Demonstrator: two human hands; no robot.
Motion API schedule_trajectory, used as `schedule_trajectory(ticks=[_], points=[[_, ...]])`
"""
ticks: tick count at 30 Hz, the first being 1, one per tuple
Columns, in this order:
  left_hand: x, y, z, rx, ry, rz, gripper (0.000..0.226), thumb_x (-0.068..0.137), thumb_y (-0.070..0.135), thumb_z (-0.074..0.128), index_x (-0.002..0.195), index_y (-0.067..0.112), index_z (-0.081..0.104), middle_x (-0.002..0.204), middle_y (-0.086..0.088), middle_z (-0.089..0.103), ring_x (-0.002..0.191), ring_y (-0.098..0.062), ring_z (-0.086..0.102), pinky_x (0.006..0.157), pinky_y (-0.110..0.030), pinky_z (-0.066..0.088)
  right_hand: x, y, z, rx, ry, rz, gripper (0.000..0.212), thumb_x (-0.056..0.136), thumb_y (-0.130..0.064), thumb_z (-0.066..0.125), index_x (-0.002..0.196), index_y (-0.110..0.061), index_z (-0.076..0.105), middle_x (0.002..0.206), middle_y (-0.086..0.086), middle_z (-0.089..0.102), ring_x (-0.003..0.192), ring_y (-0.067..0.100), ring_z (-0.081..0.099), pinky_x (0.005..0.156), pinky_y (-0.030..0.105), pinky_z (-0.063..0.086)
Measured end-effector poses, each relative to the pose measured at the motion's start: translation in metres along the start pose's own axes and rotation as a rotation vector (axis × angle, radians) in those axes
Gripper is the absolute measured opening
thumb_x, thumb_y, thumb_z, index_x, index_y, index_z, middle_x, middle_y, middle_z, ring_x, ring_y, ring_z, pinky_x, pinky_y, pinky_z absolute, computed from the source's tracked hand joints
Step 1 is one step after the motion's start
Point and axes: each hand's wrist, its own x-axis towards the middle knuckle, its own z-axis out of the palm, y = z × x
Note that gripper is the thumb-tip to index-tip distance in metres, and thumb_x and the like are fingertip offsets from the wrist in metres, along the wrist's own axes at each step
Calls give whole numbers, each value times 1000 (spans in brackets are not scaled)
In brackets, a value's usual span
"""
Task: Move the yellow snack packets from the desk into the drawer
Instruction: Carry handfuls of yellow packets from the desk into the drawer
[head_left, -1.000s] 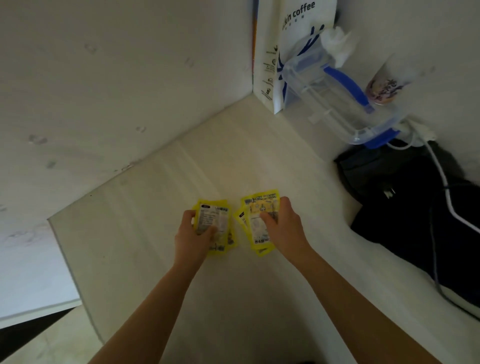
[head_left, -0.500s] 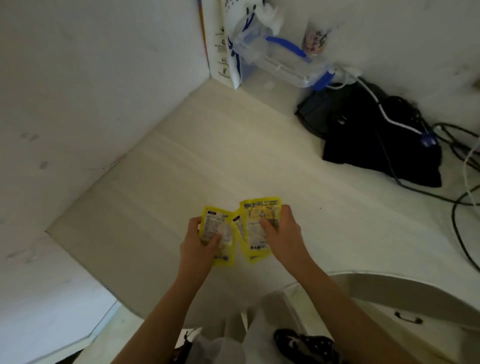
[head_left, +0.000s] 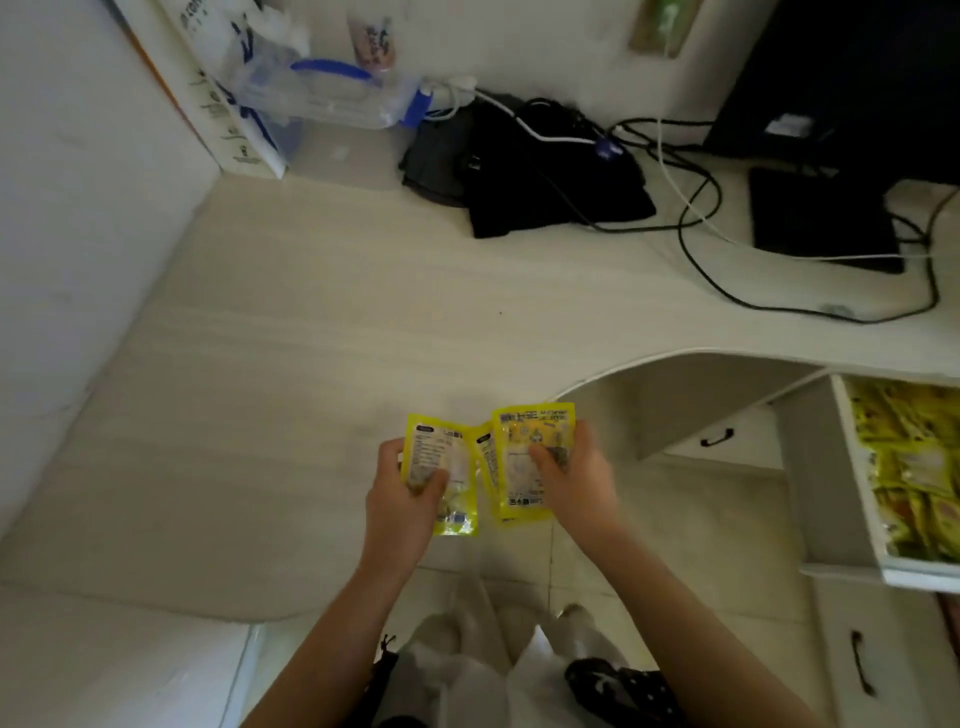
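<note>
Left hand (head_left: 400, 499) gripped yellow packets (head_left: 441, 467), thumb across their front, right hand (head_left: 571, 478) gripped more packets (head_left: 530, 457), both bunches held above the desk's (head_left: 311, 364) front edge, open drawer (head_left: 852, 467) at right already held yellow packets.

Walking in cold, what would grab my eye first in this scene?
The bright yellow snack packets: the left hand grips some and the right hand grips more, above the desk's front edge. At the right, an open drawer holds more yellow packets. Black cables tangle at the back.
</note>
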Motion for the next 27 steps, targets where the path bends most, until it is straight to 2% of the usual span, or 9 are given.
schedule_trajectory(ticks=[3,6,8,11,15,18,22,24,27], points=[[-13,15,29,43,-82,54,37,83,11,69,113,20,48,84,14,60,71,4,59,51,-7,43,-16,28,-27,40,89,56,23,93,-19,58,107,-6,47,85,-3,54,78,18,52,58,22,32],[-33,28,63,90,-156,103,41,81,10,70,115,18,48,86,9,61,71,-4,60,60,-17,44,-35,59,-58,93,175,108,21,92,-18,59,106,-6,48,82,-7,52,72,12,50,50,15,35],[-51,36,88,118,-209,142,43,80,9,71,116,17,49,94,5,62,77,-12,60,63,-22,42,-49,82,-80,119,225,145,21,92,-18,60,105,-5,49,84,-5,53,74,13,50,52,17,33],[-84,44,128,145,-295,192,44,78,6,71,113,21,48,96,4,61,80,-13,60,61,-12,39,-71,122,-114,152,285,215,23,91,-19,60,105,-6,50,86,-3,55,79,16,52,64,23,34],[-139,51,184,198,-368,224,44,78,8,71,109,27,44,89,9,60,74,-6,59,60,-12,39,-106,178,-164,210,353,294,21,90,-20,60,103,-7,49,78,-9,52,71,13,52,57,22,35],[-183,53,227,211,-404,213,44,78,9,71,110,26,46,90,6,62,77,-14,61,67,-24,42,-133,221,-203,257,394,343,24,90,-24,61,105,-9,51,87,-2,58,81,19,57,67,27,41],[-235,60,279,205,-473,240,44,78,9,70,110,27,46,90,8,62,76,-9,61,62,-22,44,-164,267,-253,318,447,395,22,89,-26,60,102,-11,50,89,-2,57,80,18,57,66,32,49],[-254,67,302,217,-512,256,44,79,10,70,109,29,45,88,14,60,76,-4,61,61,-18,44,-175,284,-274,366,492,420,22,88,-26,61,102,-12,50,89,-4,57,87,21,60,77,42,53],[-272,75,334,228,-547,254,43,77,13,70,108,31,45,90,13,62,81,-15,64,70,-32,52,-185,306,-300,432,562,463,22,88,-25,62,102,-12,51,91,-3,58,93,24,61,85,49,52]])
